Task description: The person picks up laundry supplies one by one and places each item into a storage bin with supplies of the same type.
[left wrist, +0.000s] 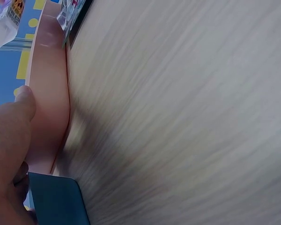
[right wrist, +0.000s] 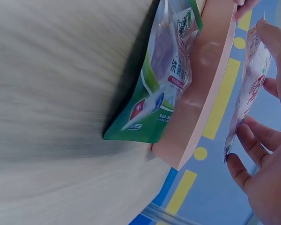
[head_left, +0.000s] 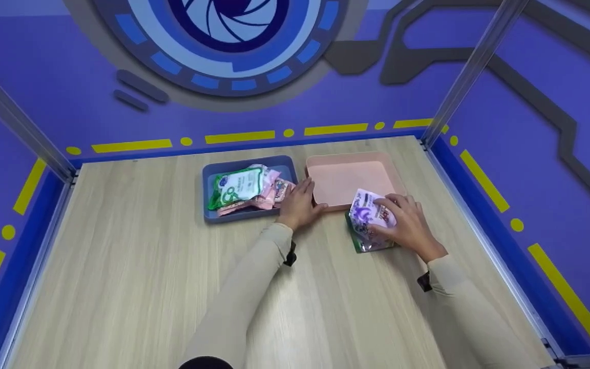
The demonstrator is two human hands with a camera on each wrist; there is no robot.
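Observation:
My right hand (head_left: 408,225) pinches a flat purple-and-white packet (head_left: 366,210) between thumb and fingers, just in front of the pink tray. Raised above the table, the packet (right wrist: 248,89) is seen nearly edge-on in the right wrist view. Beneath it a green pouch with a clear front (right wrist: 166,79) lies by the pink tray's front wall. My left hand (head_left: 297,206) rests at the near left corner of the pink tray (head_left: 346,177), fingers fairly straight. In the left wrist view its thumb (left wrist: 25,103) touches the tray's rim; the other fingers are partly hidden.
Left of the pink tray stands a blue tray (head_left: 205,200) with several packets, a green-and-white one (head_left: 238,185) on top and pink ones below. Both trays are on a wood-grain table (head_left: 136,277). Blue-purple panels (head_left: 34,102) enclose the table's back and sides.

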